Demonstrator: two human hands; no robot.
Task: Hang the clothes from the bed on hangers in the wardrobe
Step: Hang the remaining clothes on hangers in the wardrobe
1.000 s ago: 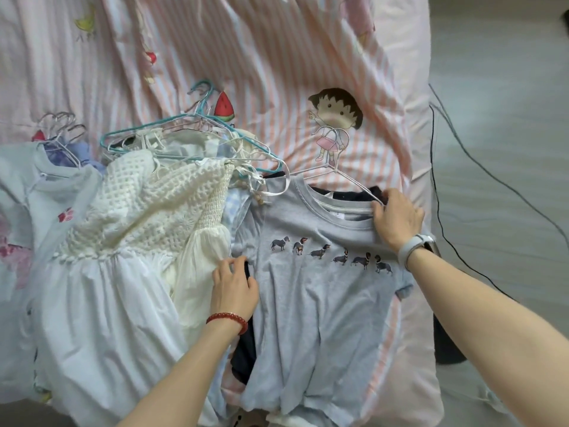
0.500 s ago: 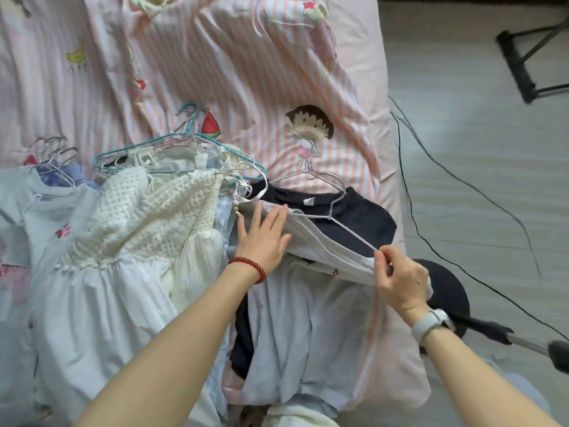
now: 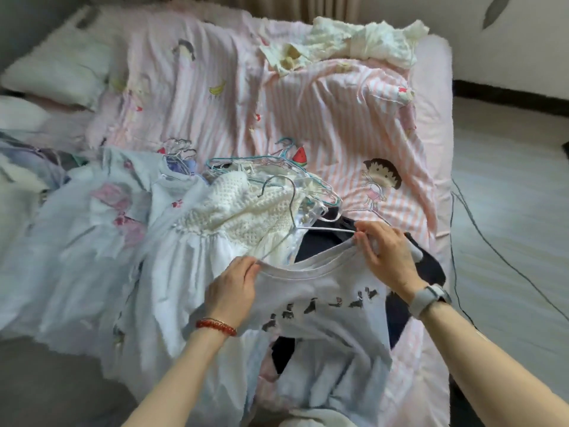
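I see my left hand (image 3: pixel 232 286) and right hand (image 3: pixel 386 254) pinching the grey T-shirt (image 3: pixel 323 306) collar and wire hanger (image 3: pixel 291 211), near the bed's (image 3: pixel 431 180) right edge.

Left and centre of the bed (image 3: pixel 431 124) are blocked: clothes pile (image 3: pixel 129 229) with tangled hangers (image 3: pixel 277 167) on top, right up against the grey tee (image 3: pixel 323 303). Open quilt (image 3: pixel 323 124) beyond the hangers, up to the crumpled cream cloth (image 3: pixel 354 41) at the far edge. Right of the bed, bare floor (image 3: pixel 508 211), crossed by a cable (image 3: pixel 492 251).

bed (image 3: pixel 437 143) | pink striped quilt (image 3: pixel 308 118) | clothes pile (image 3: pixel 184 241) | hangers (image 3: pixel 277 167)
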